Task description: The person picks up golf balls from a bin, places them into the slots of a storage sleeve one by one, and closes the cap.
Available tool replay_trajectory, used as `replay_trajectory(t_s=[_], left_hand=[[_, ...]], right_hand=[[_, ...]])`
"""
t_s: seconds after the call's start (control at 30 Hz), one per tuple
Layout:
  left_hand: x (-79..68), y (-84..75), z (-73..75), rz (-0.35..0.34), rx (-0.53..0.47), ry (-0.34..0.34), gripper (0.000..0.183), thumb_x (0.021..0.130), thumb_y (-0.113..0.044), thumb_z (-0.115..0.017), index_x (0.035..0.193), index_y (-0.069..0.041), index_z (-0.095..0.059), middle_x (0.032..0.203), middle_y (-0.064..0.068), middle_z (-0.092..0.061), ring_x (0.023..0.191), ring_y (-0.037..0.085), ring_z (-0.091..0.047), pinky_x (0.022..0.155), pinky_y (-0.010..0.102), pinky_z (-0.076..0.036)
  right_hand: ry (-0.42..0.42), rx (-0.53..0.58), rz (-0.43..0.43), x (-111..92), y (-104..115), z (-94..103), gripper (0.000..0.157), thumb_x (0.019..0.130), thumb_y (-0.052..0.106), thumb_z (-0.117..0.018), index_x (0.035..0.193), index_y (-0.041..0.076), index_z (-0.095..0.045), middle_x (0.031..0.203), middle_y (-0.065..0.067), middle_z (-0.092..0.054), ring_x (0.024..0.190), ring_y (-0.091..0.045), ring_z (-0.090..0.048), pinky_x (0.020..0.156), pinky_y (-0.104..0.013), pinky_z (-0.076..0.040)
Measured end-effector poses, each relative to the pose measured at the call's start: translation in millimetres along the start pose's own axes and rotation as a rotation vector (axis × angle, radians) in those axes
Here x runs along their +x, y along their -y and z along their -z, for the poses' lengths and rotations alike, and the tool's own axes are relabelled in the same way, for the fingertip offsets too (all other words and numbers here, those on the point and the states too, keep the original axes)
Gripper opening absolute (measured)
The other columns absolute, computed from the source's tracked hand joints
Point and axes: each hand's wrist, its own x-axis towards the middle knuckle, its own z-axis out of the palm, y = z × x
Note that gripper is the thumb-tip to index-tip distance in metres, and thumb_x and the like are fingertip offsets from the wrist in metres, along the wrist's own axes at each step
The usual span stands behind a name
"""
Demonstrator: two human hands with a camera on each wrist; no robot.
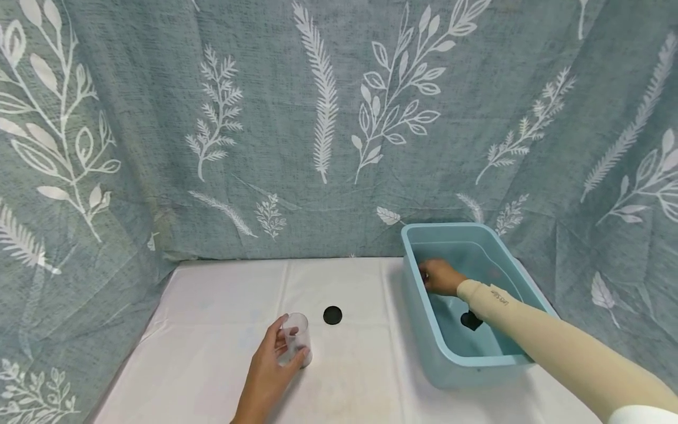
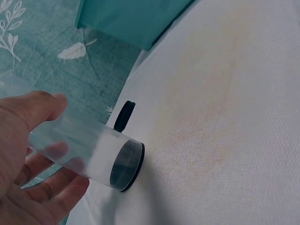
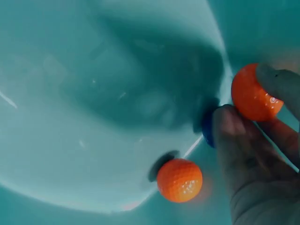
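My left hand (image 1: 272, 362) is wrapped around a clear plastic tube (image 1: 299, 335), thumb on the near side and fingers on the far side. The tube stands on the white cloth with its top uncovered; a black cap (image 2: 133, 171) closes its bottom end. A round black lid (image 1: 332, 315) lies just right of it. Inside the blue bin (image 1: 447, 347), my right hand (image 1: 444, 277) reaches down by the left wall. Thumb and fingers pinch an orange golf ball (image 3: 253, 93). A blue ball (image 3: 207, 127) is partly hidden behind a fingertip, and a second orange golf ball (image 3: 179, 180) lies nearby.
The bin stands at the right of the white-covered table (image 1: 222, 312). A blue-green curtain (image 1: 265, 118) with white leaf prints hangs behind and along the sides. A small black device (image 1: 470, 320) sits under the right wrist, above the bin's floor.
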Motion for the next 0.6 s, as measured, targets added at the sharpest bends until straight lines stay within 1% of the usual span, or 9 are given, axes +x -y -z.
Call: replay_trajectory(t_s=[0.07,0.13,0.2,0.3,0.43,0.5,0.6], left_hand=[[1.1,-1.1,0.2,-0.002,-0.002,-0.005,0.076,0.08,-0.016,-0.078,0.142,-0.012,-0.035,0.12,0.002,-0.06,0.111,0.02,-0.057,0.092,0.029,-0.049],[2.3,-2.1,0.5,-0.001,-0.006,-0.01,0.075,0.08,-0.014,-0.078,0.142,-0.012,-0.035,0.12,0.003,-0.059,0.111,0.021,-0.057,0.092,0.029,-0.05],[3.6,-2.4,0.7,0.005,-0.011,-0.015,0.074,0.08,-0.014,-0.078,0.141,-0.012,-0.036,0.121,0.003,-0.059,0.111,0.021,-0.057,0.092,0.029,-0.049],[4.8,-1.7,0.4,0.008,-0.012,-0.02,0.068,0.08,-0.018,-0.078,0.136,-0.01,-0.041,0.121,0.002,-0.059,0.112,0.021,-0.056,0.092,0.028,-0.049],[4.6,0.8,-0.8,0.01,-0.021,-0.034,0.056,0.079,-0.024,-0.078,0.125,-0.01,-0.05,0.119,0.0,-0.06,0.11,0.018,-0.057,0.09,0.028,-0.05],[4.2,1.8,-1.2,0.013,-0.035,-0.04,0.05,0.079,-0.024,-0.079,0.12,-0.012,-0.054,0.117,-0.001,-0.061,0.109,0.017,-0.058,0.089,0.026,-0.051],[4.2,1.5,-1.3,0.015,-0.027,-0.047,0.048,0.078,-0.024,-0.079,0.119,-0.012,-0.055,0.117,-0.001,-0.061,0.108,0.017,-0.058,0.088,0.026,-0.051]], right_hand=[[0.042,0.096,-0.024,-0.8,1.4,6.8,0.011,0.082,0.009,-0.07,0.093,0.008,-0.069,0.082,0.002,-0.065,0.073,-0.012,-0.06,0.065,-0.031,-0.052],[0.074,0.161,-0.067,-1.8,4.4,13.0,0.019,0.083,0.013,-0.071,0.102,0.008,-0.069,0.088,0.002,-0.067,0.077,-0.011,-0.062,0.07,-0.03,-0.054],[0.093,0.218,-0.115,-3.7,8.7,19.3,0.027,0.085,0.017,-0.071,0.109,0.006,-0.067,0.094,-0.001,-0.068,0.083,-0.013,-0.064,0.074,-0.033,-0.054],[0.082,0.267,-0.201,-9.0,14.6,26.6,0.037,0.085,0.02,-0.071,0.117,0.003,-0.064,0.101,-0.005,-0.067,0.088,-0.017,-0.063,0.079,-0.036,-0.054],[0.049,0.311,-0.274,-19.4,20.5,32.9,0.042,0.085,0.02,-0.072,0.121,0.001,-0.06,0.108,-0.009,-0.065,0.094,-0.022,-0.063,0.082,-0.037,-0.054],[0.035,0.328,-0.296,-23.6,22.2,35.0,0.043,0.085,0.02,-0.073,0.121,0.002,-0.06,0.109,-0.009,-0.064,0.095,-0.022,-0.062,0.081,-0.036,-0.054],[0.012,0.363,-0.31,-28.1,24.9,40.6,0.044,0.085,0.021,-0.072,0.122,0.002,-0.058,0.111,-0.011,-0.064,0.095,-0.022,-0.062,0.08,-0.036,-0.054]])
